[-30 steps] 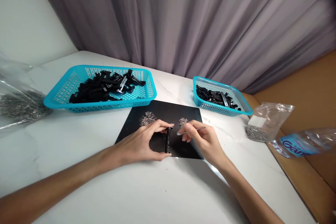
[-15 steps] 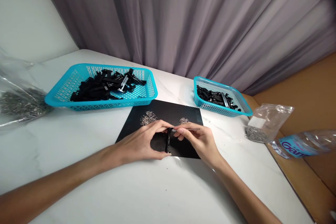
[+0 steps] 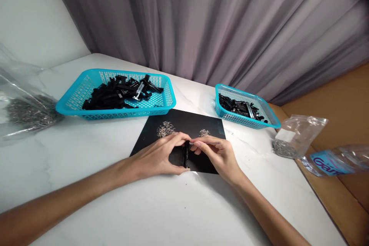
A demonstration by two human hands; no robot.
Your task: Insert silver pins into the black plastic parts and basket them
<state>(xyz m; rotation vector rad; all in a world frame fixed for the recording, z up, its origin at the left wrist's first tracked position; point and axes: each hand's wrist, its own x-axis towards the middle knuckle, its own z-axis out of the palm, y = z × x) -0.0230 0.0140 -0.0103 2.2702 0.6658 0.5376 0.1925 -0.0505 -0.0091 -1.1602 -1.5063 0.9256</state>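
My left hand (image 3: pixel 161 155) is closed on a narrow black plastic part (image 3: pixel 186 154), gripping it between the thumb at its near end and the fingers at its far end. The part stands lengthwise over a black mat (image 3: pixel 150 134). My right hand (image 3: pixel 217 153) pinches a thin metal tool (image 3: pixel 213 143), which may be tweezers. Its tip meets the far end of the black part, close to my left fingertips; what lies at the tip is too small to make out. Beyond my hands, a larger heap of small metal pieces (image 3: pixel 165 128) and a smaller heap (image 3: pixel 204 132) lie on the mat.
A blue basket (image 3: pixel 121 113) of black plastic parts stands at back left, a smaller blue basket (image 3: pixel 248 122) of them at back right. A clear bag (image 3: pixel 31 111) of metal pieces lies far left. Another bag (image 3: pixel 288 146) and a plastic bottle (image 3: pixel 331 161) lie right.
The view has swung slightly left, so the baskets and bags appear a little further right. Both hands keep the same grip on the black part and the tool.
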